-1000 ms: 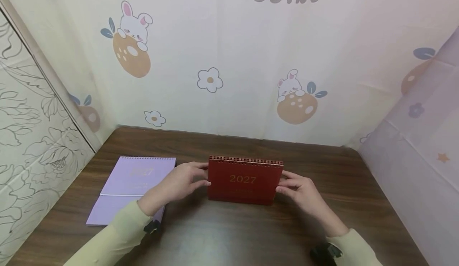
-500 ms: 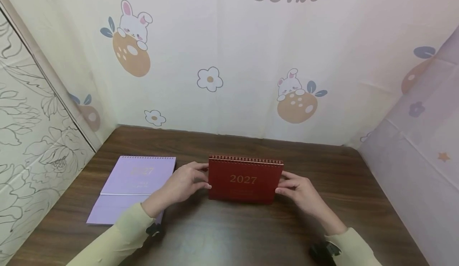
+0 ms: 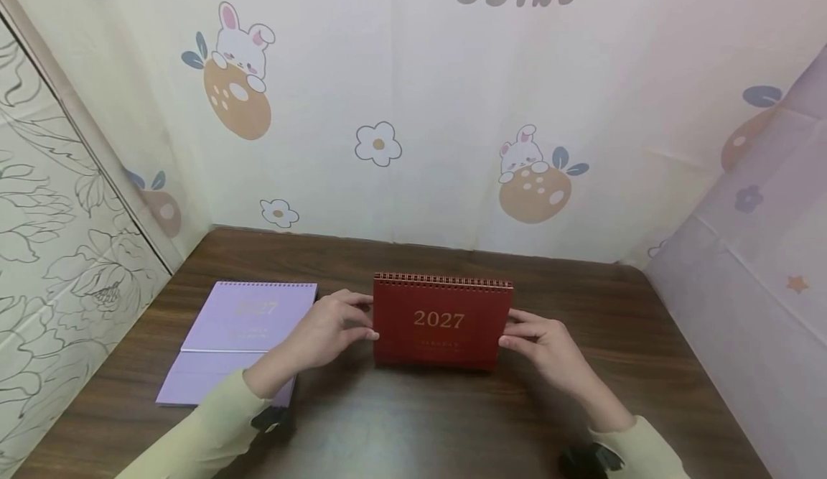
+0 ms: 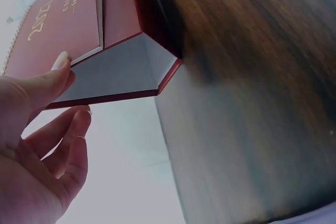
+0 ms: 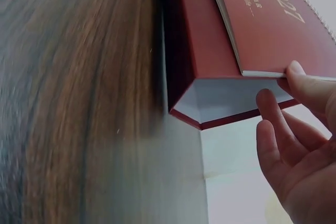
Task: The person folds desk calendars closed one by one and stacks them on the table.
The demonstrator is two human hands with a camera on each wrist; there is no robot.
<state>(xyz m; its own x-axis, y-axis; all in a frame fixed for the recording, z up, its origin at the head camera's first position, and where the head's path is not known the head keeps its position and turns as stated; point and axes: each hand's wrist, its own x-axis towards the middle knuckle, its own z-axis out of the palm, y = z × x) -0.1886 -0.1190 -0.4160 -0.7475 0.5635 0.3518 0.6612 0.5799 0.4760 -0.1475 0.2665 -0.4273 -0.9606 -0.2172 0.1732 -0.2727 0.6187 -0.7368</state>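
A red spiral-bound desk calendar (image 3: 439, 332) stands upright as a tent on the wooden table, its gold "2027" cover facing me. My left hand (image 3: 328, 329) holds its left side edge, thumb on the front and fingers behind. The opposite edge is held the same way by my right hand (image 3: 548, 350). In the left wrist view the left thumb presses the page edge of the red calendar (image 4: 58, 24), and its hollow triangular base shows. The right wrist view has the right thumb on the cover edge of the calendar (image 5: 273, 30).
A purple 2027 desk calendar (image 3: 222, 371) lies flat on the table (image 3: 388, 421) at the left, partly under my left forearm. A printed curtain (image 3: 439, 70) with rabbits and flowers hangs behind the table, and patterned sheets flank both sides.
The red calendar's top edge has risen slightly and its front looks a little larger and more level. Both hands keep their hold with only small shifts. The purple calendar stays put.
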